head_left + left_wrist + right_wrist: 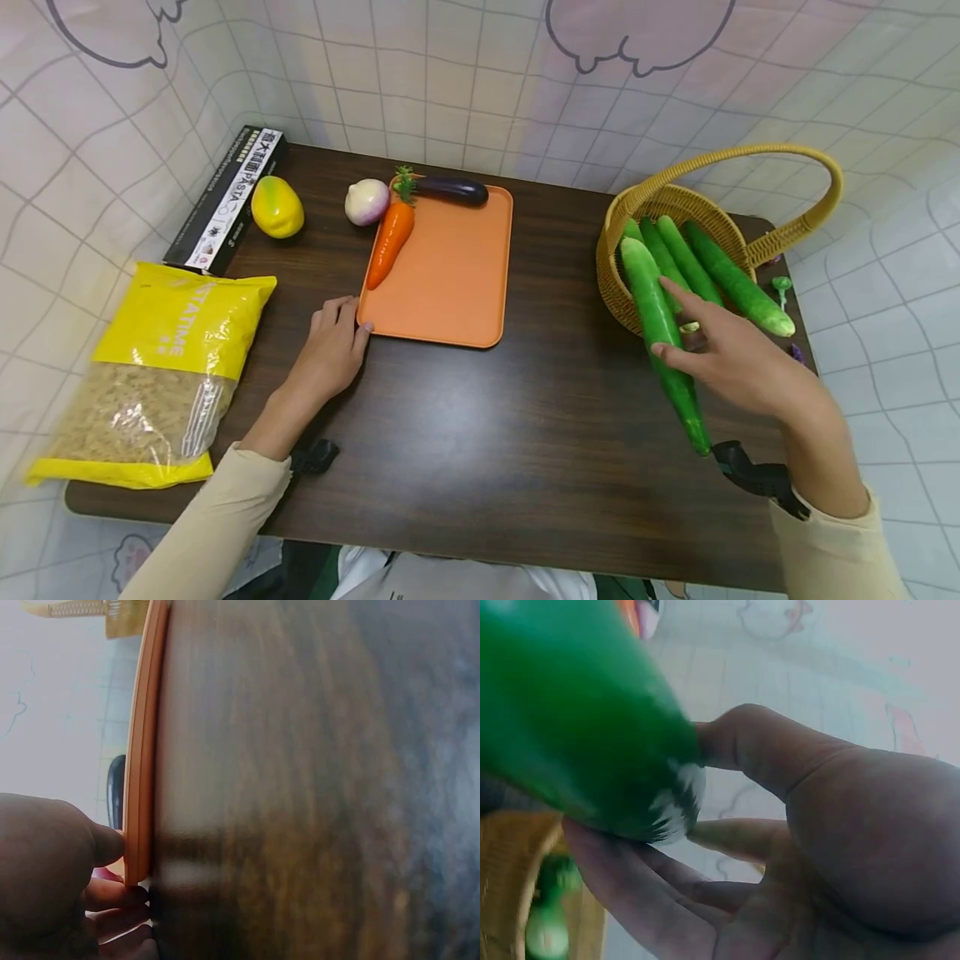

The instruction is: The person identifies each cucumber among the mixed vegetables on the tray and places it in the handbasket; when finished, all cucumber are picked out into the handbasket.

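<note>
My left hand (330,346) pinches the near left corner of an orange tray (442,283), thumb on its rim. In the left wrist view the fingers (116,896) lie at the corner of the tray edge (141,772). A long green cucumber (652,304) slants over the near left rim of a wicker basket (613,292), and my right hand (738,358) grips it between thumb and fingers. The right wrist view shows the cucumber (585,727) close up, its pale-marked end between thumb and fingers. Several more cucumbers (686,262) lean inside the basket.
A carrot (392,242) and an eggplant (453,191) lie on the tray, beside an onion (367,202). A yellow pepper (277,207), a black pasta box (228,200) and a yellow pasta bag (161,375) stand left. Small items, one green (782,284), lie right of the basket.
</note>
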`<state>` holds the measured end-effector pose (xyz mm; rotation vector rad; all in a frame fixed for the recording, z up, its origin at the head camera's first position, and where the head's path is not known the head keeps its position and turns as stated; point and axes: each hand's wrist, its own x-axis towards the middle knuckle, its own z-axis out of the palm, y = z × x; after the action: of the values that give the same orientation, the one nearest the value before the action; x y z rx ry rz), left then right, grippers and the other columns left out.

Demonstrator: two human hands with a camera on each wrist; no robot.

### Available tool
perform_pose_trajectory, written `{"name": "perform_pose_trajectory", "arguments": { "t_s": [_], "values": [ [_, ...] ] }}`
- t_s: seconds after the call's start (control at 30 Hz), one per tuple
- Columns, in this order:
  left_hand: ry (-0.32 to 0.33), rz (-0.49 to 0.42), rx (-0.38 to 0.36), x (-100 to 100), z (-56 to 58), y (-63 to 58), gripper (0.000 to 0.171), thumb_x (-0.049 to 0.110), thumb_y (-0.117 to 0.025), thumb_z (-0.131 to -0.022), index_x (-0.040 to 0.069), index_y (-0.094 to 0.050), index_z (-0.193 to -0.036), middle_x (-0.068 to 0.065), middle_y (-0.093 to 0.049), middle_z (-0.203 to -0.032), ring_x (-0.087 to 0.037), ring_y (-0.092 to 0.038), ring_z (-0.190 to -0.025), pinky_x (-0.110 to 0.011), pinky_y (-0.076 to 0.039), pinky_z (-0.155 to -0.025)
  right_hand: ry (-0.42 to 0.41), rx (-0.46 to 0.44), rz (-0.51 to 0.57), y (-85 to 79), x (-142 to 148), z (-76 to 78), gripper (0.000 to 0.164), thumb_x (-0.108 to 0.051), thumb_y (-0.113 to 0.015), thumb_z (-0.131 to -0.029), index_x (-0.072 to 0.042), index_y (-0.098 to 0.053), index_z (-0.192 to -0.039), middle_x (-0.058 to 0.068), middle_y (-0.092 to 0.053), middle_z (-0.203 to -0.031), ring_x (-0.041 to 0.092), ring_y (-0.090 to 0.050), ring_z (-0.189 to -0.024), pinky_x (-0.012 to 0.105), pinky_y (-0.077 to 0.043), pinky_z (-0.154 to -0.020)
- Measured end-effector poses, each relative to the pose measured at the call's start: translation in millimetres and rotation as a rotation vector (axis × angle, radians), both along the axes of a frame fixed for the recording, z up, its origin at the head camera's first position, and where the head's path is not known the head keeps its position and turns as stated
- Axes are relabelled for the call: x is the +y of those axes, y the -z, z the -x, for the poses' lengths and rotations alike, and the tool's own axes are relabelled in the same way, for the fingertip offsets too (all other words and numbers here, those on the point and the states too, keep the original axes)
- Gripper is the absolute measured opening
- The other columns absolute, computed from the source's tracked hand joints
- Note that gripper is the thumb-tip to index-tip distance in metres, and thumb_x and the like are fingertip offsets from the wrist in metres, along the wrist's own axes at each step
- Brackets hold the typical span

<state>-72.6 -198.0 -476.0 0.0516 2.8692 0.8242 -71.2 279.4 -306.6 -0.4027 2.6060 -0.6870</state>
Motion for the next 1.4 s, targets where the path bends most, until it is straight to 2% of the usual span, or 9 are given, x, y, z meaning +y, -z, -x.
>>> {"name": "perform_pose_trajectory", "arguments": {
  "t_s": [0.07,0.17,0.37,0.5,0.63,0.87,1.0,1.23,1.4],
  "values": [
    [0.000,-0.003,0.001,-0.1,0.7,-0.1,0.054,0.026,-0.042,-0.109,-0.005,-0.030,-0.151,-0.025,-0.024,-0.152,-0.043,-0.024,-0.136,-0.056,-0.030,-0.109,0.011,-0.005,-0.001,-0.6,8.8,2.1,0.086,-0.043,-0.062,-0.099,-0.025,-0.007,-0.162,0.021,-0.054,-0.137,0.037,-0.057,-0.117,0.049,-0.052,-0.081],
    [-0.006,-0.003,-0.002,-0.6,2.0,0.3,0.055,0.026,-0.042,-0.109,-0.005,-0.029,-0.152,-0.025,-0.024,-0.152,-0.042,-0.024,-0.136,-0.056,-0.031,-0.109,0.031,0.002,-0.010,0.7,18.3,14.1,0.087,-0.044,-0.061,-0.099,-0.024,-0.006,-0.162,0.025,-0.057,-0.130,0.038,-0.060,-0.112,0.049,-0.052,-0.079],
    [-0.001,0.000,-0.003,-1.7,4.9,1.0,0.055,0.028,-0.042,-0.109,-0.004,-0.030,-0.152,-0.024,-0.024,-0.152,-0.041,-0.023,-0.137,-0.056,-0.031,-0.109,0.055,-0.043,-0.082,4.3,35.9,56.5,0.091,-0.051,-0.057,-0.099,-0.018,0.000,-0.162,0.034,-0.048,-0.134,0.041,-0.062,-0.103,0.053,-0.052,-0.077],
    [0.001,0.004,-0.006,-1.6,4.8,0.9,0.055,0.027,-0.041,-0.109,-0.004,-0.029,-0.152,-0.025,-0.023,-0.152,-0.042,-0.023,-0.137,-0.056,-0.030,-0.109,0.001,-0.092,-0.105,6.3,43.7,88.3,0.091,-0.046,-0.058,-0.100,-0.011,0.000,-0.161,0.040,-0.045,-0.134,0.038,-0.066,-0.094,0.049,-0.055,-0.071],
    [0.001,0.006,-0.020,-1.0,5.6,0.1,0.055,0.028,-0.041,-0.109,-0.005,-0.029,-0.152,-0.024,-0.023,-0.152,-0.042,-0.023,-0.137,-0.056,-0.030,-0.109,-0.051,-0.144,-0.125,8.6,47.6,118.1,0.088,-0.039,-0.058,-0.102,-0.003,-0.002,-0.160,0.044,-0.040,-0.135,0.039,-0.069,-0.088,0.052,-0.056,-0.075],
    [-0.001,0.013,-0.024,-1.2,6.7,0.4,0.055,0.029,-0.041,-0.109,-0.004,-0.029,-0.152,-0.022,-0.023,-0.152,-0.040,-0.022,-0.137,-0.055,-0.031,-0.109,-0.132,-0.203,-0.231,12.7,47.0,154.9,0.082,-0.038,-0.055,-0.104,0.005,-0.008,-0.157,0.046,-0.040,-0.135,0.037,-0.070,-0.084,0.057,-0.051,-0.084],
    [0.001,0.012,-0.020,-1.1,7.3,1.3,0.055,0.029,-0.041,-0.109,-0.004,-0.029,-0.152,-0.022,-0.023,-0.152,-0.039,-0.023,-0.137,-0.055,-0.031,-0.109,-0.149,-0.204,-0.272,15.4,43.4,164.9,0.079,-0.037,-0.053,-0.105,0.009,-0.012,-0.155,0.045,-0.040,-0.135,0.035,-0.070,-0.083,0.056,-0.051,-0.083],
    [0.002,0.008,-0.021,1.0,7.0,2.0,0.055,0.030,-0.041,-0.109,-0.003,-0.030,-0.152,-0.022,-0.023,-0.152,-0.039,-0.023,-0.136,-0.055,-0.032,-0.109,-0.129,-0.209,-0.239,15.9,38.3,168.1,0.079,-0.038,-0.051,-0.106,0.009,-0.012,-0.155,0.045,-0.037,-0.139,0.040,-0.069,-0.090,0.056,-0.051,-0.086],
    [0.008,0.004,-0.009,3.0,6.7,2.2,0.054,0.029,-0.041,-0.109,-0.003,-0.030,-0.152,-0.022,-0.024,-0.152,-0.039,-0.024,-0.136,-0.055,-0.032,-0.109,-0.154,-0.107,-0.363,7.8,40.6,162.3,0.079,-0.045,-0.050,-0.105,0.011,-0.020,-0.153,0.041,-0.039,-0.140,0.054,-0.051,-0.117,0.066,-0.038,-0.094]
  ]
}}
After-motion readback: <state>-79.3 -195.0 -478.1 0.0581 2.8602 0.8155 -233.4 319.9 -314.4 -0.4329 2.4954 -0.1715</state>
